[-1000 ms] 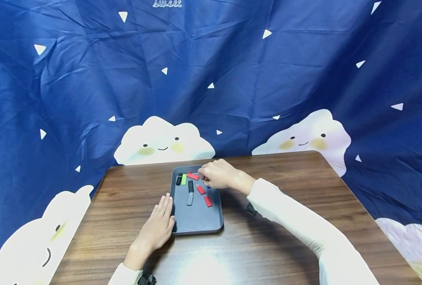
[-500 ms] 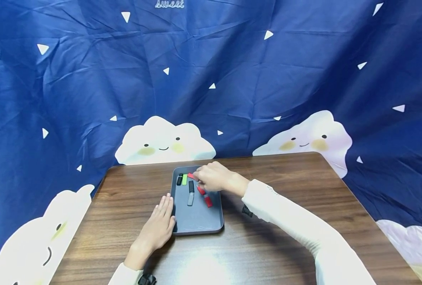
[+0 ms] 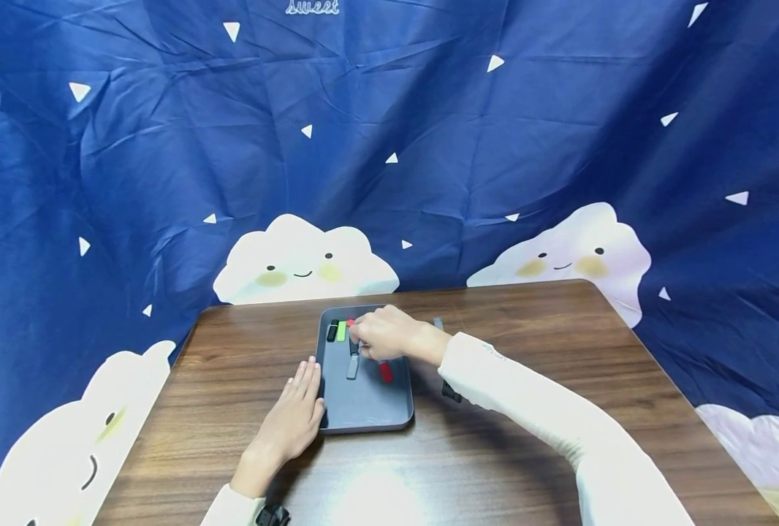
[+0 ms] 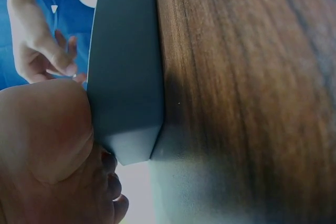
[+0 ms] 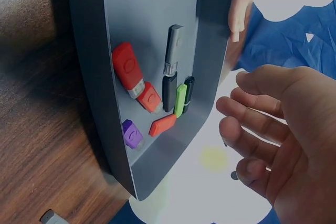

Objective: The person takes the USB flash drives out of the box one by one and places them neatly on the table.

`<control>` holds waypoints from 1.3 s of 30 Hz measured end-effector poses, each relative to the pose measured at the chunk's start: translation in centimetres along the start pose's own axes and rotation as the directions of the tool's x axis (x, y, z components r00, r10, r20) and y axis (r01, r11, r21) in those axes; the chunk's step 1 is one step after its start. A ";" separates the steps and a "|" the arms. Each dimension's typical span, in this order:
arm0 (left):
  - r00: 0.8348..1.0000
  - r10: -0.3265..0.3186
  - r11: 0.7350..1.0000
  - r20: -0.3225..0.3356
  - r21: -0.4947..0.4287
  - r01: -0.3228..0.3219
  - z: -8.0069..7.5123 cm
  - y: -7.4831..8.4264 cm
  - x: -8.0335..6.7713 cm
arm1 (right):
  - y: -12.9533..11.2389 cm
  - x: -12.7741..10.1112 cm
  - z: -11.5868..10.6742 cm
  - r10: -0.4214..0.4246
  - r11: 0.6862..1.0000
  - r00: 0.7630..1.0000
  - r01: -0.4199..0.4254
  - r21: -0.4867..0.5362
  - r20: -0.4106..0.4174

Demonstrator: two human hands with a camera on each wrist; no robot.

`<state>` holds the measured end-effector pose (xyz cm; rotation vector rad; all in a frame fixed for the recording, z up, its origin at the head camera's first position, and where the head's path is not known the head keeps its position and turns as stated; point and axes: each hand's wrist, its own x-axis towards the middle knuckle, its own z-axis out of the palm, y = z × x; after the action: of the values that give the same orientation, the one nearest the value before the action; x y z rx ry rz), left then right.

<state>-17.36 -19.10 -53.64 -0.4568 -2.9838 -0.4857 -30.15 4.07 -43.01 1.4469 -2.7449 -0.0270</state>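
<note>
A shallow grey tray (image 3: 363,409) holds several USB sticks. My left hand (image 3: 291,413) lies with straight fingers along the tray's left side. Over the tray's far half hovers my right hand (image 3: 389,332); in the right wrist view its fingers are loosely bent with nothing between them. That view shows a red stick (image 5: 127,65), a smaller red one (image 5: 149,97), an orange-red one (image 5: 163,125), a purple one (image 5: 132,134), a green one (image 5: 180,99), a grey one (image 5: 175,45) end to end with a black one (image 5: 169,92), and another black one (image 5: 189,94).
The tray stands on a brown wood-grain table (image 3: 527,351). A grey stick (image 3: 438,322) lies on the tabletop right of the tray, partly behind the right forearm. A blue curtain (image 3: 389,109) with clouds hangs behind the table's far edge.
My right hand has moved left over the tray, now covering more of the red and black sticks. The grey stick on the table has come out from behind the arm. The left hand stays put.
</note>
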 end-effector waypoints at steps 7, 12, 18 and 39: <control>1.000 0.001 1.000 0.012 0.010 -0.001 0.2 -0.4 0.1 | -0.1 0.5 0.4 -0.001 1.000 1.000 0.001 0.005 0.024; 0.999 -0.019 1.000 0.048 0.008 0.019 -0.6 0.3 0.1 | -0.5 0.8 0.6 0.006 1.000 0.999 -0.005 -0.014 0.049; 1.000 -0.008 1.000 0.023 -0.008 0.008 -0.6 0.3 0.0 | -0.6 1.4 1.1 0.009 1.000 0.998 -0.008 -0.028 0.062; 1.000 0.010 1.000 0.010 -0.008 -0.010 0.0 -0.3 0.0 | -0.9 3.7 2.5 0.093 0.996 0.979 -0.090 -0.024 0.179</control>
<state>-17.40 -19.35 -53.74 -0.4765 -2.9887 -0.4960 -31.62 0.47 -45.44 1.3763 -2.9439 -0.1846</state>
